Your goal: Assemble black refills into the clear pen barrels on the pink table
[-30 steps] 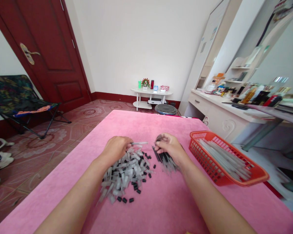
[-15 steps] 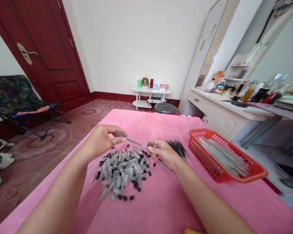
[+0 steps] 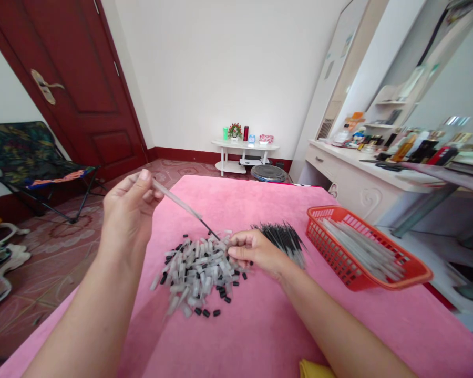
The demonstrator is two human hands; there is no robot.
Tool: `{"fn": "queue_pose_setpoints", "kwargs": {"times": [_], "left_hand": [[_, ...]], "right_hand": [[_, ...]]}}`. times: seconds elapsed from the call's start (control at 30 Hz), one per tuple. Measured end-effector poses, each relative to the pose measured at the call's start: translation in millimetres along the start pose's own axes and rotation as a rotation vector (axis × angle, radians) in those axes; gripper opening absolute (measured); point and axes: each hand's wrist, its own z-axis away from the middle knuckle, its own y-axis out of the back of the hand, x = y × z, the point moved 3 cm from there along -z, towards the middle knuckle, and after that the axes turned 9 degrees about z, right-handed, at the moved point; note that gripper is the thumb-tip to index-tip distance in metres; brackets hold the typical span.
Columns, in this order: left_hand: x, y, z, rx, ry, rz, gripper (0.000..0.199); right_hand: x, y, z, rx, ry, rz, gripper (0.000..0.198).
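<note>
My left hand point(image 3: 130, 207), raised over the left part of the table, is closed on one end of a translucent pen barrel point(image 3: 177, 200). From the barrel's lower end a thin dark pen refill point(image 3: 210, 230) slants down to the pinched fingers of my right hand point(image 3: 256, 253). Those fingertips partly hide the refill's far end. Below lies a heap of small translucent caps point(image 3: 199, 268), with short black plugs point(image 3: 206, 313) mixed in and scattered round it. Beyond my right hand is a bundle of dark-tipped refills point(image 3: 284, 239).
An orange-red plastic basket point(image 3: 418, 275) on the right holds many translucent barrels point(image 3: 362, 252). Pink cloth point(image 3: 236, 197) covers the table. Something yellow point(image 3: 315, 369) lies at the near edge. A dressing table point(image 3: 339, 163) with bottles stands beyond the basket.
My left hand has moved left and up with the barrel, further from my right hand. More of the dark refill now shows between them. My right hand has shifted slightly left.
</note>
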Motion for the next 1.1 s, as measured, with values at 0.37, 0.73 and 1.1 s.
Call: {"fn": "queue_pose_setpoints", "kwargs": {"times": [0.37, 0.73, 1.1], "left_hand": [[-54.4, 55.5, 2.1, 0.492, 0.539, 0.495, 0.022], [-76.5, 58.0, 58.1, 0.312, 0.484, 0.621, 0.017], [-96.2, 55.2, 67.6, 0.2, 0.46, 0.504, 0.018]], "right_hand": [[5.8, 37.5, 51.8, 0.4, -0.072, 0.453, 0.018], [47.3, 68.1, 103.1, 1.164, 0.082, 0.784, 0.032], [51.8, 64.8, 98.8, 1.116, -0.113, 1.023, 0.034]]}}
